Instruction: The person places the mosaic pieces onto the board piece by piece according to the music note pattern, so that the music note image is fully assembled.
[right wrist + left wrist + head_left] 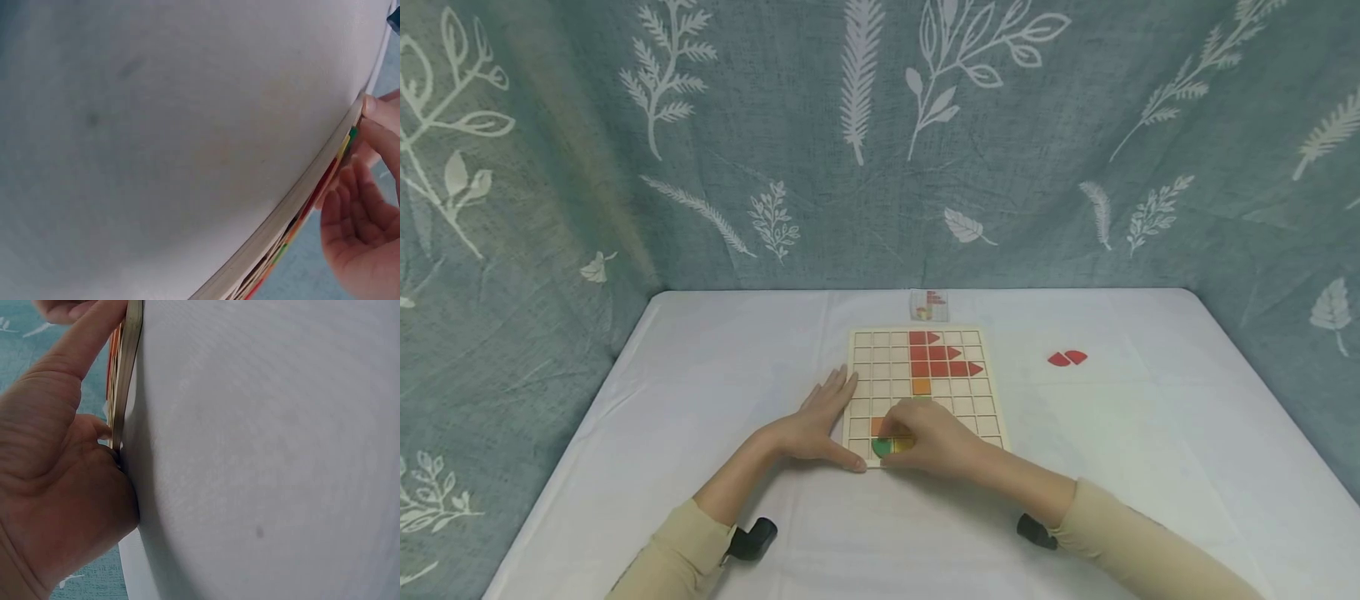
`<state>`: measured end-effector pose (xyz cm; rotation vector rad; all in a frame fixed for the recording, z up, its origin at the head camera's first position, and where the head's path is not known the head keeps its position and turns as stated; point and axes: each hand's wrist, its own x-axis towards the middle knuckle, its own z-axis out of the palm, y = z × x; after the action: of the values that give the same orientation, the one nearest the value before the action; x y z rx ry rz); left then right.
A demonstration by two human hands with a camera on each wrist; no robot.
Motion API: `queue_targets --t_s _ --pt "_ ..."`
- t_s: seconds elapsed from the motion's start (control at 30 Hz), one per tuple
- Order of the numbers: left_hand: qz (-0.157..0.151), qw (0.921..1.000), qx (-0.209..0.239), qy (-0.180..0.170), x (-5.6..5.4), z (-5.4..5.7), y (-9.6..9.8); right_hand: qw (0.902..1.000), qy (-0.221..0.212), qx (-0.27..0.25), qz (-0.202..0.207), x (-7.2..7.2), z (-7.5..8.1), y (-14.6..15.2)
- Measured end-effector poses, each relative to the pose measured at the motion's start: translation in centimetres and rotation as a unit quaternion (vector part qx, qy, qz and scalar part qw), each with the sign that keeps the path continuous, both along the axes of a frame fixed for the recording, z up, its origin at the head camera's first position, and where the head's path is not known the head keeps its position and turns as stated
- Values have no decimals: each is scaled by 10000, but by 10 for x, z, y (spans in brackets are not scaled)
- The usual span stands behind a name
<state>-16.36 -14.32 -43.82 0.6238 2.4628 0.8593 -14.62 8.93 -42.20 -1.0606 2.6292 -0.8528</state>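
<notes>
A square wooden grid board (861,402) lies on the table with coloured pieces in its cells. My left hand (812,429) spreads along its left side, fingertips at the left edge and thumb at the near left corner. My right hand (938,437) reaches over the near part of the board, its thumb and index finger pinching a green rounded piece (881,448) in the bottom row. Beside that lies a yellow piece (902,446), partly under the fingers. An orange square (877,427) sits just above the green piece. The right hand hides several nearby cells.
Red squares and pointed pieces (938,353) form rows at the board's upper right, above an orange square (921,386). Two red rounded wedges (1058,359) lie on the table (1097,433) to the right. A small pattern card (929,306) stands behind the board.
</notes>
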Motion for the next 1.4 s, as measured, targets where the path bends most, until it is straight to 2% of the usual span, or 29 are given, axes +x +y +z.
queue_targets --t_s 0.23,0.4,0.5,0.6,0.73,0.83,0.93,1.0,1.1,1.23,1.4 --pt "-32 10000 9 91 0 -1 0 9997 -38 -122 219 -1 -4 1" --pt "9 10000 -11 62 1 -3 1 9996 -107 -203 175 0 -5 3" --pt "16 10000 1 76 1 -4 1 9986 -331 -413 14 0 -5 7" --pt "22 9999 -6 98 2 -4 2 9934 -771 -714 -459 -1 -3 15" --pt "113 9999 -99 74 1 -5 3 9724 -1380 -1308 -1352 -4 0 34" --pt "201 9996 -175 49 1 -6 5 9548 -1579 -1668 -1888 -7 1 55" --pt "232 9995 -198 47 1 -6 5 9436 -1609 -1813 -2255 -11 1 79" --pt "214 9996 -173 46 1 -6 5 9379 -1567 -1811 -2510 -13 1 97" --pt "165 9997 -151 48 1 -6 4 9348 -1348 -1699 -2812 -17 1 125" --pt "112 9998 -162 62 0 -5 4 9314 -1012 -1292 -3250 -25 3 163" --pt "127 9998 -130 60 0 -4 3 9236 -917 -722 -3652 -36 6 201"
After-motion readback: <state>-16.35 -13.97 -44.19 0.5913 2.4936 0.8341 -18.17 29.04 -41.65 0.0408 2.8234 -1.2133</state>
